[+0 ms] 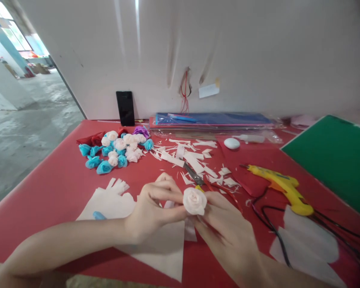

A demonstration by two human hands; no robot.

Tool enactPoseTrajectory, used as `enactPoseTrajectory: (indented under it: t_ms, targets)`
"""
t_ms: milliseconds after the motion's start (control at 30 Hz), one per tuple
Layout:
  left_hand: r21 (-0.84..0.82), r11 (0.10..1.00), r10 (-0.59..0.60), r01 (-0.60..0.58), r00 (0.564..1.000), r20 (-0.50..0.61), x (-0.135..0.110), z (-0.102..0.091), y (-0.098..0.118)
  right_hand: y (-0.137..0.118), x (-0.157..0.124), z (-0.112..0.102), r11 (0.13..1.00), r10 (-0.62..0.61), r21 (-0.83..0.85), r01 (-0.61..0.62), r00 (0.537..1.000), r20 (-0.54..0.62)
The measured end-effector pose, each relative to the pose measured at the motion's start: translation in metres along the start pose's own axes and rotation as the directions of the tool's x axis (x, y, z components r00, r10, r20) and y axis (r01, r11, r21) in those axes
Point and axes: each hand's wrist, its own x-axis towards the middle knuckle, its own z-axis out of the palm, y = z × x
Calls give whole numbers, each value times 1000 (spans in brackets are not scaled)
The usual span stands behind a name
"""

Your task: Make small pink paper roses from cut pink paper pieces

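A pale pinkish-white paper rose (195,201) is held between my two hands above the table. The thumb and index finger of my left hand (157,204) pinch its left edge. My right hand (228,228) is closed around its base from the right, and the fingers hide the underside. Below my hands lie cream paper sheets (165,252), with a small blue piece (99,215) on them. Just beyond my hands rest pliers or cutters (194,175) with red handles, among white paper scraps (195,162).
Finished blue, white, red and purple paper roses (114,150) are heaped at the back left. A phone (125,108) leans on the wall. To the right lie a yellow glue gun (283,188) with black cable, a white egg-shaped object (231,143) and a green board (333,160).
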Motion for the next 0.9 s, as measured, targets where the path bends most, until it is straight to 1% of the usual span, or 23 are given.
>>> enactPoseTrajectory:
  t_ms: [100, 167, 267, 333, 400, 433, 500, 567, 633, 700, 833, 900]
  targets:
    - [22, 999, 26, -26, 999, -30, -1, 1, -1, 2, -1, 2, 994, -90, -73, 85, 993, -80]
    - [56, 995, 82, -79, 996, -47, -1, 1, -2, 3, 0, 2, 985, -140, -111, 129, 986, -93]
    - [154, 969, 201, -191, 978, -49, 0, 0, -3, 8, 2, 1, 978, -192, -95, 184, 978, -81]
    - [233, 920, 324, -314, 946, -4, 3, -3, -3, 13, 4, 0, 968, -246, -64, 243, 967, -60]
    - [290, 848, 440, -444, 894, 83, 7, -7, -1, 19, 7, -2, 955, -295, -36, 295, 955, -18]
    - [304, 814, 478, -495, 868, 133, 9, -9, 0, 22, 8, -3, 949, -314, -21, 314, 949, 3]
    - [311, 776, 508, -549, 836, 207, 14, -13, 2, 26, 11, -5, 940, -341, 11, 341, 939, 35]
    - [298, 765, 515, -571, 820, 249, 17, -17, 3, 29, 15, -6, 935, -355, 37, 353, 933, 61]
    - [282, 771, 507, -571, 818, 272, 19, -19, 3, 31, 16, -5, 932, -362, 59, 359, 929, 71]
    - [271, 791, 487, -549, 832, 265, 19, -19, 2, 31, 17, -3, 937, -347, 79, 341, 934, 81]
    - [279, 817, 470, -504, 863, 183, 17, -19, -2, 27, 14, -2, 959, -252, 162, 232, 961, 114]
    - [264, 855, 422, -446, 895, 146, 18, -20, -3, 24, 14, -4, 959, -201, 227, 168, 971, 131]
